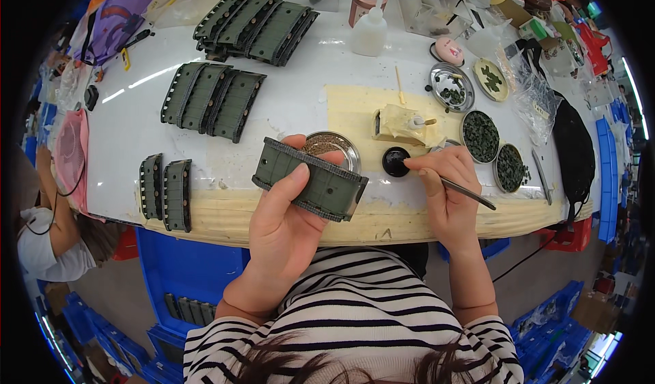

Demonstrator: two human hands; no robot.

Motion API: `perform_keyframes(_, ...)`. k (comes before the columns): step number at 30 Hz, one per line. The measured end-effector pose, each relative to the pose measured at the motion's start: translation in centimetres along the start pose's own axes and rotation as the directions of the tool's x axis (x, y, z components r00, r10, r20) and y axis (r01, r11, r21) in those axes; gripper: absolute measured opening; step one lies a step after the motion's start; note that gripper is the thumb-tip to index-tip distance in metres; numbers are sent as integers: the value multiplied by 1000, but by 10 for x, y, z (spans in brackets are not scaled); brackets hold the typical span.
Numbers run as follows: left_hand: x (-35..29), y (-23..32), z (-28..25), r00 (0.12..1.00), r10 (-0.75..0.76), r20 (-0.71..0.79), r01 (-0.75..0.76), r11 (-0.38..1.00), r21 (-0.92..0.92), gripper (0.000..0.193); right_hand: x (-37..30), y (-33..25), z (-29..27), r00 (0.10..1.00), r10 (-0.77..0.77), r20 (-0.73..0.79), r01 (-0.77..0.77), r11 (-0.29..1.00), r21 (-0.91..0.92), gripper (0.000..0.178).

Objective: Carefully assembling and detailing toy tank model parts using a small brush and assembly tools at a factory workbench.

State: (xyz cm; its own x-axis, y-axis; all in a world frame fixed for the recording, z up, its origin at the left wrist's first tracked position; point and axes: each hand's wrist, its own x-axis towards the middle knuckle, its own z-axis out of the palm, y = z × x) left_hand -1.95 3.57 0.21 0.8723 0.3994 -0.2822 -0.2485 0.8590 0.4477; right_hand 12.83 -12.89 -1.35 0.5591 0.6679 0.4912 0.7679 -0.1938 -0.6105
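Observation:
My left hand (290, 213) is closed around a dark green curved panel (310, 179) with ridged edges and small round holes. It is held tilted above the front of the table. My right hand (447, 189) pinches a slim dark tool (471, 194) that looks like tweezers. The fingertips are at the rim of a small round black pot (395, 163); the tool's tip is hidden there. Behind the panel, partly covered by it and my left fingers, stands a round metal dish (351, 153) of small brownish bits.
Similar green panels lie at left (179, 196), further back (213, 101) and stacked at the back (256, 27). To the right are tins of dark green pieces (480, 137), a tape-wrapped block (402, 128) and a black cloth (573, 148). A white squeeze bottle (369, 34) stands behind.

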Motion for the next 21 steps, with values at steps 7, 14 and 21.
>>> perform_keyframes(7, 4, -3, -2, 998, 2, -57, -2, 1000, 14, 39, 0, -20, -21, 995, -75, -71, 87, 977, 193, 15)
perform_keyframes(14, 6, -5, 1, 995, -87, -56, 86, 996, -25, 36, 9, -37, -11, 996, -83, 38, 52, 860, 507, 17)
perform_keyframes(21, 5, -5, 3, 994, -90, -63, 90, 996, -16, 35, 9, -36, -9, 995, -59, 76, 10, 847, 531, 19)
